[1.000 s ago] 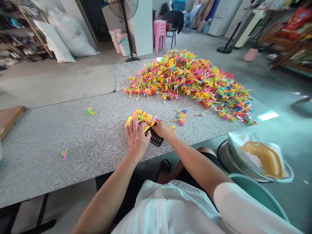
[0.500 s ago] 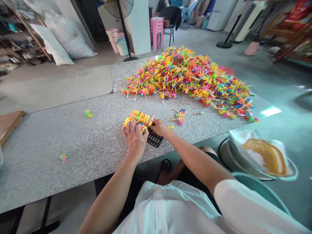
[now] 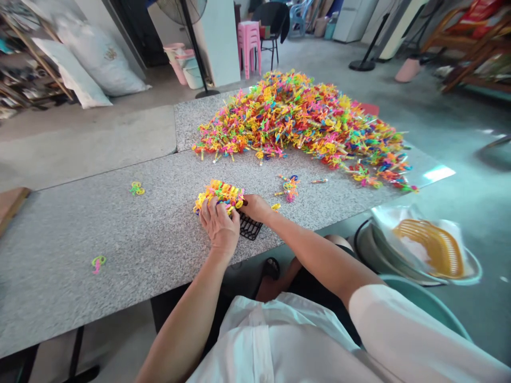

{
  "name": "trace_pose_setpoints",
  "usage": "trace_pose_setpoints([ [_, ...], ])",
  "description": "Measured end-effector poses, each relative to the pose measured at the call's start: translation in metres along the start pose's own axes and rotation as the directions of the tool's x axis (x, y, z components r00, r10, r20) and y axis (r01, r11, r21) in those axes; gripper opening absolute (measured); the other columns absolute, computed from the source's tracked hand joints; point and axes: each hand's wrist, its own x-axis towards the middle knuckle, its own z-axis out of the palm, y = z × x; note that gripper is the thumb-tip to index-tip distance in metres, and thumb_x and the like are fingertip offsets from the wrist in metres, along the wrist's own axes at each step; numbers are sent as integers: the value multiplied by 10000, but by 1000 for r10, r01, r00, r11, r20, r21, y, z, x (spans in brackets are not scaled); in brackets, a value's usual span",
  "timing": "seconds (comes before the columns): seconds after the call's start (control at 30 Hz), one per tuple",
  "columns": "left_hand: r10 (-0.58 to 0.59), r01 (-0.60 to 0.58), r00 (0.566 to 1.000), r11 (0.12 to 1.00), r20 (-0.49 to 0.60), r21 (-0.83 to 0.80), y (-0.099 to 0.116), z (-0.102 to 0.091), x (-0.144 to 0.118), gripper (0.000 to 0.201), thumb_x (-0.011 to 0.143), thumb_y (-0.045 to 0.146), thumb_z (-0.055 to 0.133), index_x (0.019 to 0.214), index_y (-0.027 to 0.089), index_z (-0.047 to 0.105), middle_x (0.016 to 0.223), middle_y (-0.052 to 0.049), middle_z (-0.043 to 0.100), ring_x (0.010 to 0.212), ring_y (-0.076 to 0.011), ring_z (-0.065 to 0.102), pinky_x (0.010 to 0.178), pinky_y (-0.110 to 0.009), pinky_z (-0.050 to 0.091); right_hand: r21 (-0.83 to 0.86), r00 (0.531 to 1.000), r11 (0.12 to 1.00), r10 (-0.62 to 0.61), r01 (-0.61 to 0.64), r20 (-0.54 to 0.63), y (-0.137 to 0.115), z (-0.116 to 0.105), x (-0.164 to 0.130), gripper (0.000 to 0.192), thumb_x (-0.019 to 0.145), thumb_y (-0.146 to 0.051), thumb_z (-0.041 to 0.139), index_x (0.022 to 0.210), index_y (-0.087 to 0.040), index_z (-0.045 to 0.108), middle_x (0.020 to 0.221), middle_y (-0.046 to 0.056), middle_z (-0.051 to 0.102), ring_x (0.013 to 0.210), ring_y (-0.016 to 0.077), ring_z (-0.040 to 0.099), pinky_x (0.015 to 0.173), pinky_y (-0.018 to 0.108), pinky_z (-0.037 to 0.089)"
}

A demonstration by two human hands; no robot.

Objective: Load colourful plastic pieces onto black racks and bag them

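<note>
We see our left hand [image 3: 217, 226] lying flat on a bundle of bright plastic pieces [image 3: 219, 193] set in a black grid tray [image 3: 249, 227] on the speckled counter [image 3: 120, 229]. Our right hand [image 3: 255, 207] touches the bundle's right side. A large heap of coloured pieces [image 3: 303, 122] lies farther back, and stray pieces [image 3: 289, 187] lie between.

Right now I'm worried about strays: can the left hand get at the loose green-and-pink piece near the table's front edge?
Probably yes. The left hand rests on the small bundle; the stray piece lies apart on bare granite table with nothing between.
</note>
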Motion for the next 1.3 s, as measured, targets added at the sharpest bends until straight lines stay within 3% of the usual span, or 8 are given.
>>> trace_pose_setpoints([
  [0.13,3,-3,1000,1000,-9,8,0,0,1,192,959,285,601,1115,188,657,1504,-188,638,1546,-404,448,1290,-615,323,28,1000,1000,3,-3,7,1,0,2,181,1014,-183,635,1025,-146,812,939,62,814,807,166,675,687,223,385],
  [0.3,-41,42,998,999,46,-10,4,-4,3,229,915,274,634,1131,201,653,1536,-187,606,1578,-396,396,1328,-656,225,-6,1000,1000,17,-17,5,-3,2,2,193,1030,-210,628,1070,-153,808,1022,90,831,852,178,700,719,229,408],
  [0.5,-42,41,998,999,42,8,5,-5,5,328,894,433,753,1113,216,642,1504,-184,624,1542,-411,429,1315,-654,255,-100,997,992,82,-81,1,-5,7,2,233,1001,-173,607,1128,-147,801,1153,159,824,998,235,749,792,256,452],
  [0.73,-34,35,998,999,56,-12,2,-5,7,239,945,401,692,1095,217,659,1476,-182,642,1543,-397,421,1329,-660,217,-101,998,993,69,-68,2,-7,7,2,244,1027,-193,588,1136,-142,801,1140,157,825,992,235,750,811,254,464],
  [0.9,-21,21,996,1000,91,1,4,-9,6,293,981,350,630,1235,218,696,1520,-174,617,1559,-401,407,1330,-677,211,-42,999,999,11,-9,42,-8,0,3,246,1046,-177,575,1125,-138,804,1091,117,832,923,195,731,776,229,451],
  [1.07,25,-26,993,1000,116,7,7,-12,7,375,986,298,625,1352,254,696,1673,-171,473,1600,-415,360,1337,-723,146,-48,999,999,-4,6,41,-6,-1,4,249,1050,-176,576,1130,-136,808,1089,125,832,919,201,731,756,235,434],
  [1.3,76,-76,987,997,140,-1,8,-11,9,200,956,220,628,1124,245,733,1677,-142,482,1617,-414,345,1336,-752,138,-57,999,998,-1,3,37,-4,0,3,232,1053,-196,595,1108,-128,810,1052,126,829,848,190,707,725,238,413],
])
